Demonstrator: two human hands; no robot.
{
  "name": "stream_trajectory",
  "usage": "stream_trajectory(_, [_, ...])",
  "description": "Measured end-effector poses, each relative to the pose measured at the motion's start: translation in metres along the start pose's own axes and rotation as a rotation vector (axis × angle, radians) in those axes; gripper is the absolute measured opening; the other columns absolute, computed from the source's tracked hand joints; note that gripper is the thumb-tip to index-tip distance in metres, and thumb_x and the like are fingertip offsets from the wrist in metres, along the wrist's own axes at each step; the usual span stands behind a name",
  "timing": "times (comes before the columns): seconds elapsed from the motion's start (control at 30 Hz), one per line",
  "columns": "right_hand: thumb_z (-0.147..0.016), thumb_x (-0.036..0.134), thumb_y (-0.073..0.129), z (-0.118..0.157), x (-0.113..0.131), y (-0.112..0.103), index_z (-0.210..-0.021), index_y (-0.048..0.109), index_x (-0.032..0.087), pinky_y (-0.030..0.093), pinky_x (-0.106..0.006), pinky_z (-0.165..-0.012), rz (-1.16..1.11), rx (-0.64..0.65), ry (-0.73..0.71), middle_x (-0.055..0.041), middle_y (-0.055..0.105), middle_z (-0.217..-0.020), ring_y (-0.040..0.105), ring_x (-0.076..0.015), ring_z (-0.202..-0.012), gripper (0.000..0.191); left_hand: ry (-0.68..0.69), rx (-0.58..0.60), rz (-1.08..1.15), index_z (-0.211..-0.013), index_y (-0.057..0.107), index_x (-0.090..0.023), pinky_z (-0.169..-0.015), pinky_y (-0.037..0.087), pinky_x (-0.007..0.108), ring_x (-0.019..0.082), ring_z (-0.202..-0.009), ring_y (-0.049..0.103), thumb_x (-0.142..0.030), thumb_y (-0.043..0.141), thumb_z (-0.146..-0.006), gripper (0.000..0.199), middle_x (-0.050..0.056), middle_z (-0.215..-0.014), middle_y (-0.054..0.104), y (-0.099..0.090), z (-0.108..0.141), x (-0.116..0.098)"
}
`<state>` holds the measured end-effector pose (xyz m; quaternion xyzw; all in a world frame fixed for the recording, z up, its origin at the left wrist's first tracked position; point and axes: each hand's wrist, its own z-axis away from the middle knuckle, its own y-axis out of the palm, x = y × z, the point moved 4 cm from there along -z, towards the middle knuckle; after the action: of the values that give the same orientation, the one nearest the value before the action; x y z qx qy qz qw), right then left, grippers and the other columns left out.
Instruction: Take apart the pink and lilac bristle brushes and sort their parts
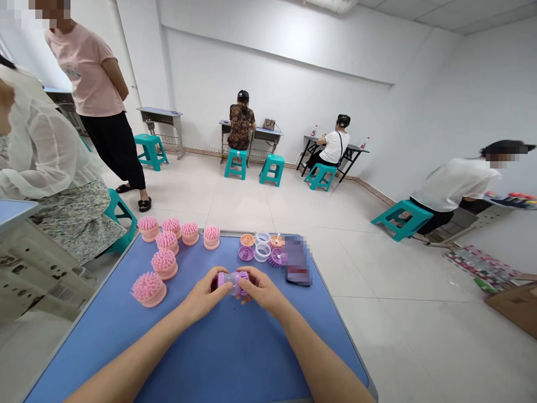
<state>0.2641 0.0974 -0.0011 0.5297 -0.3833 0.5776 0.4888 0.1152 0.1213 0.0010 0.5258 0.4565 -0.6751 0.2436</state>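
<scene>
**Two hands gripping a purple-and-clear cylinder at the blue table**

In the head view, the left hand (205, 294) and the right hand (262, 289) are both closed around a purple-and-clear cylinder (233, 282), holding it just above the blue tabletop (235, 358) at lower centre. Its long axis is lying roughly across the frame, with the clear end pointing toward frame left and the purple end toward frame right.

Seven pink bristled brush heads (164, 264) are standing bristles-up on the table, left of the hands. Six loose parts are sitting at the upper middle of the table: two clear rings (262, 252), two peach discs (247, 240), one flat purple disc (246, 253) and one purple toothed piece (276, 257). Just right of them, a pixelated dark pouch (297, 261) is lying on the table.

Around the table, a person in a sheer white blouse and floral skirt (46, 162) is sitting at the left edge of the frame, and a person in a pink T-shirt (86, 73) is standing at upper left. Farther off, a person in a patterned top (241, 120) and a person in a white T-shirt (333, 148) are sitting at desks by the back wall. A person in a white shirt (455, 184) is sitting at right. Six teal stools (272, 169) are standing around the room.
</scene>
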Motion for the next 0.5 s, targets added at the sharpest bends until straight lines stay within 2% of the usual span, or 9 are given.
stream_trajectory(0.1, [-0.066, 0.039, 0.067, 0.0018, 0.0041, -0.0006, -0.100, 0.052, 0.019, 0.048, -0.026, -0.060, 0.060, -0.001, -0.064, -0.0004, 0.055, -0.084, 0.055, -0.0110, -0.068, 0.042, -0.061, 0.007, 0.024, -0.102, 0.047, -0.020, -0.058, 0.038, 0.024, 0.013, -0.064, 0.046, -0.049, 0.044, -0.078, 0.038, -0.004, -0.071, 0.049, -0.0003, -0.0004, 0.0015])
stream_trajectory(0.27, [-0.064, 0.025, 0.070, 0.0078, 0.0102, 0.0019, -0.104, 0.051, 0.022, 0.047, -0.029, -0.074, 0.185, 0.022, -0.181, 0.0008, 0.056, -0.085, 0.055, -0.0115, -0.075, 0.044, -0.142, 0.018, 0.150, -0.089, 0.048, -0.017, -0.051, 0.038, 0.023, 0.011, -0.055, 0.044, -0.052, 0.037, -0.079, 0.037, -0.005, -0.063, 0.044, 0.0017, -0.0015, 0.0031])
stream_trajectory(0.33, [-0.063, 0.026, 0.071, 0.0083, 0.0101, 0.0024, -0.110, 0.048, 0.023, 0.046, -0.031, -0.078, 0.186, 0.022, -0.186, -0.0018, 0.054, -0.098, 0.055, -0.0136, -0.084, 0.052, -0.136, 0.001, 0.150, -0.089, 0.048, -0.018, -0.050, 0.038, 0.022, 0.011, -0.056, 0.044, -0.052, 0.040, -0.078, 0.037, -0.005, -0.063, 0.044, 0.0012, -0.0016, 0.0026])
stream_trajectory(0.4, [-0.065, 0.032, 0.070, 0.0072, 0.0075, 0.0022, -0.117, 0.043, 0.025, 0.047, -0.031, -0.076, 0.158, 0.019, -0.140, -0.0050, 0.049, -0.110, 0.055, -0.0151, -0.088, 0.059, -0.123, -0.007, 0.127, -0.094, 0.048, -0.018, -0.051, 0.039, 0.022, 0.012, -0.058, 0.045, -0.051, 0.042, -0.077, 0.037, -0.005, -0.066, 0.045, 0.0006, -0.0015, 0.0022])
stream_trajectory(0.5, [-0.072, 0.045, 0.061, 0.0049, 0.0023, 0.0018, -0.118, 0.040, 0.022, 0.049, -0.031, -0.064, 0.092, 0.023, -0.037, -0.0065, 0.052, -0.102, 0.057, -0.0145, -0.076, 0.056, -0.079, -0.003, 0.079, -0.098, 0.049, -0.019, -0.054, 0.040, 0.023, 0.013, -0.064, 0.046, -0.050, 0.043, -0.077, 0.037, -0.004, -0.071, 0.048, 0.0002, -0.0015, 0.0016])
